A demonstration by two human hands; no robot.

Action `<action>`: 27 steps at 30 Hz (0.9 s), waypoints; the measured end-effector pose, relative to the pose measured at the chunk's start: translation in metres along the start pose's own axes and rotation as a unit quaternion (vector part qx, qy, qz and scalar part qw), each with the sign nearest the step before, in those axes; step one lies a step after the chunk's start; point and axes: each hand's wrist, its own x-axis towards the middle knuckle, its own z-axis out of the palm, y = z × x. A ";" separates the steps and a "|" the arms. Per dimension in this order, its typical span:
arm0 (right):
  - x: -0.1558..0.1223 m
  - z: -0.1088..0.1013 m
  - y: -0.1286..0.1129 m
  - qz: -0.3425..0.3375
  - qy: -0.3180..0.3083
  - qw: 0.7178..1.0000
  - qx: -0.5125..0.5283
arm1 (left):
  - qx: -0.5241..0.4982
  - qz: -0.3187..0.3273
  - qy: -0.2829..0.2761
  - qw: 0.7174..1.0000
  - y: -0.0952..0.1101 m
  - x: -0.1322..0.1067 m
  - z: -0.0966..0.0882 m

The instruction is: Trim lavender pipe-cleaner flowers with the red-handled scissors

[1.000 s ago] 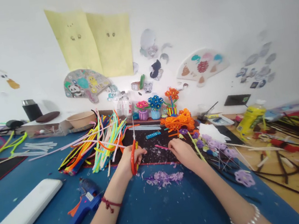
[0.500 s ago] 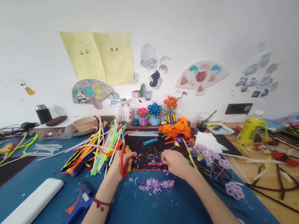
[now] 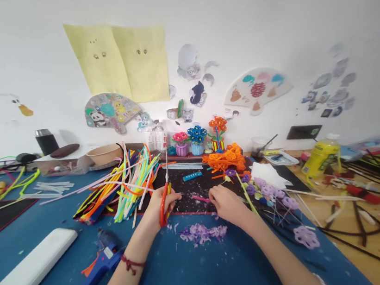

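Note:
My left hand is closed around scissors with orange handles, their blades pointing up and away from me. Over the black mat, my right hand pinches a short pink pipe cleaner, its free end pointing left toward the other hand. The two hands are apart. A heap of purple fuzzy clippings lies on the blue table just in front of them. Right of my right hand are several lilac pipe-cleaner flowers with thin wire stems.
A bundle of colourful pipe cleaners lies left of the mat. A blue glue gun and a long white device rest at the left. Orange pipe-cleaner pieces and potted flowers stand behind; a yellow bottle is at right.
The camera view has shifted slightly. The scissors' blades now tilt a little more to the right, and the pink pipe cleaner is still in my right hand.

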 end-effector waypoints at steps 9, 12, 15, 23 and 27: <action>-0.006 -0.014 -0.002 -0.014 -0.019 1.000 0.008 | -0.045 0.055 0.002 0.997 0.002 -0.001 0.001; -0.006 -0.012 0.000 0.028 0.004 1.000 -0.002 | -0.042 0.052 0.000 0.998 -0.001 0.001 -0.001; -0.006 -0.008 0.001 0.049 0.005 0.999 -0.006 | -0.032 0.034 -0.006 0.999 -0.005 0.004 -0.002; -0.010 -0.013 -0.005 0.014 -0.051 0.998 0.022 | -0.018 0.005 -0.006 1.000 -0.008 0.009 -0.002; -0.008 -0.017 0.002 0.045 -0.036 0.998 0.009 | -0.018 0.017 -0.015 1.000 -0.009 0.008 -0.003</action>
